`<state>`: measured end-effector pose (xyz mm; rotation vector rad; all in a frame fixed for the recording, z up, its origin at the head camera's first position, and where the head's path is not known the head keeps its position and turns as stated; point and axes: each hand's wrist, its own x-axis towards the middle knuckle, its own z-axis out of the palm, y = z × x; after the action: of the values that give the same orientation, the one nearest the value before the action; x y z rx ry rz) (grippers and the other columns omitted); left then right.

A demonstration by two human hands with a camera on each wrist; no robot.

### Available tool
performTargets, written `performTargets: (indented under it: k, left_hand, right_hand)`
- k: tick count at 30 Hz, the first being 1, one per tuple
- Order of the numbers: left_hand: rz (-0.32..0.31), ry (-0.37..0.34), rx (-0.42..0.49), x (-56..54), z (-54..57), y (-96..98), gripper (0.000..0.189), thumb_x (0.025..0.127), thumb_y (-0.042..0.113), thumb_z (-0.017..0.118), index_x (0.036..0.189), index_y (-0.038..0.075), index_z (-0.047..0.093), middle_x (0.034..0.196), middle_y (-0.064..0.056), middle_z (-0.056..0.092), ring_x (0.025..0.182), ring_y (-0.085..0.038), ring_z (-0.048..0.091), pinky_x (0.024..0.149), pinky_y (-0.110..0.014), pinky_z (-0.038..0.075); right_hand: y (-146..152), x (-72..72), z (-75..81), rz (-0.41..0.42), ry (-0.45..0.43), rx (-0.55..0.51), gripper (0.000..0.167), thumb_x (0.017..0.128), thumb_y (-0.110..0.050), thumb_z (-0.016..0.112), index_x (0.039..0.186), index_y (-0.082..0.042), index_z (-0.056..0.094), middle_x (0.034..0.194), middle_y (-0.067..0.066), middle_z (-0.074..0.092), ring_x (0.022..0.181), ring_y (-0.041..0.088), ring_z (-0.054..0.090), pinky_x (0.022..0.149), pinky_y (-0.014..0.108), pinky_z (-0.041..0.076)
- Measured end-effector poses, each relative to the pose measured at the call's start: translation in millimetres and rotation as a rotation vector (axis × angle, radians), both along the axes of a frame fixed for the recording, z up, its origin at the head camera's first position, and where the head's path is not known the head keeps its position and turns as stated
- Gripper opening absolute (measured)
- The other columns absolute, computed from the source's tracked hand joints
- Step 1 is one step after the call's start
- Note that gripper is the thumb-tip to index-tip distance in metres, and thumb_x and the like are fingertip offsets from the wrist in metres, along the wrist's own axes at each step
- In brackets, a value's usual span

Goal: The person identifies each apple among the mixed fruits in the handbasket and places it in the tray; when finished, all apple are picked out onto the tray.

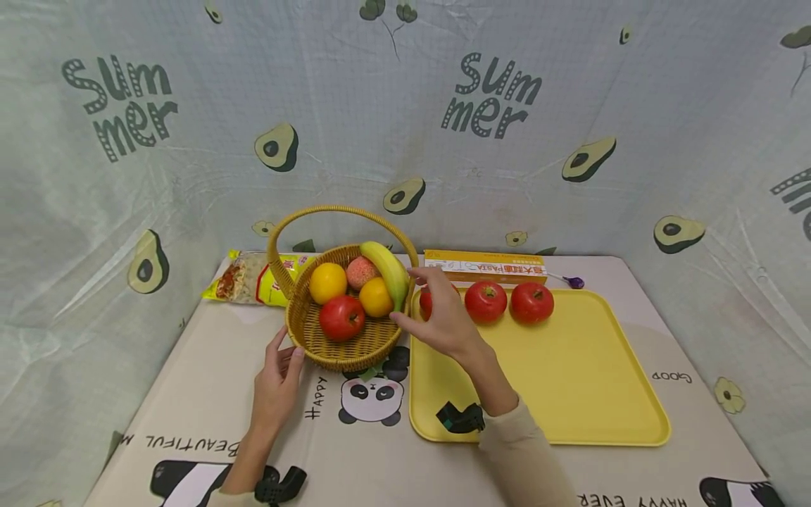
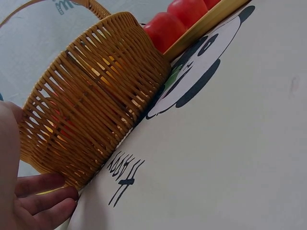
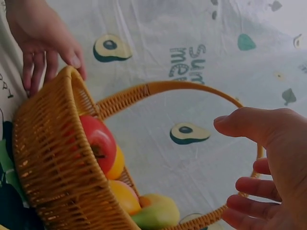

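Observation:
A woven basket (image 1: 345, 362) with a tall handle stands left of centre. It holds a red apple (image 1: 342, 318), two oranges (image 1: 327, 283), a rough pinkish-red fruit (image 1: 362, 272) and a banana (image 1: 395, 278) leaning on its right side. My left hand (image 1: 277, 377) touches the basket's near left side, its thumb close to the rim and its fingers (image 2: 48, 200) along the lower wall. Beside the right rim, my right hand (image 1: 443, 317) is spread with nothing in its grasp; in the right wrist view its thumb and fingers (image 3: 259, 187) are apart from the basket.
Right of the basket lies a yellow tray (image 1: 551, 373), with three red apples (image 1: 486, 303) along its far edge, one partly behind my right hand. Behind are a pasta box (image 1: 484, 267), a purple-headed stick (image 1: 573, 282) and a yellow food bag (image 1: 243, 278). A patterned curtain (image 1: 342, 162) encloses the table.

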<state>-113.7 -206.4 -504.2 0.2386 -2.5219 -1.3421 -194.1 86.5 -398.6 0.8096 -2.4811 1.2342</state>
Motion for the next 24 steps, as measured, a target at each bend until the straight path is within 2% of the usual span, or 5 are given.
performTargets:
  k: [7, 12, 24]
  left_hand:
    - [-0.009, -0.013, 0.022, 1.0, -0.5, -0.6, 0.057, 0.107, 0.038, 0.045, 0.159, 0.023, 0.026, 0.132, -0.023, 0.064, 0.114, -0.037, 0.066, 0.099, -0.056, 0.051]
    - [-0.011, -0.017, 0.024, 1.0, -0.2, -0.8, 0.057, 0.107, 0.039, 0.045, 0.159, 0.024, 0.026, 0.132, -0.022, 0.064, 0.114, -0.037, 0.066, 0.099, -0.055, 0.052]
    - [-0.011, -0.019, 0.027, 0.7, 1.0, -0.3, 0.057, 0.107, 0.04, 0.044, 0.159, 0.024, 0.026, 0.132, -0.022, 0.064, 0.114, -0.037, 0.066, 0.099, -0.055, 0.052]
  right_hand:
    - [-17.9, -0.7, -2.8, 0.048, -0.081, -0.007, 0.071, 0.083, -0.027, 0.081, 0.14, -0.005, 0.046, 0.137, 0.017, 0.053, 0.117, 0.038, 0.056, 0.099, 0.053, 0.053]
    - [-30.5, -4.9, -6.4, 0.071, -0.134, 0.009, 0.072, 0.083, -0.03, 0.08, 0.142, -0.008, 0.045, 0.14, 0.013, 0.051, 0.12, 0.037, 0.056, 0.1, 0.05, 0.054]
    - [-59.4, -18.1, -19.8, 0.119, -0.165, 0.115, 0.076, 0.084, -0.033, 0.078, 0.147, -0.01, 0.041, 0.147, 0.009, 0.046, 0.131, 0.031, 0.05, 0.112, 0.044, 0.046]
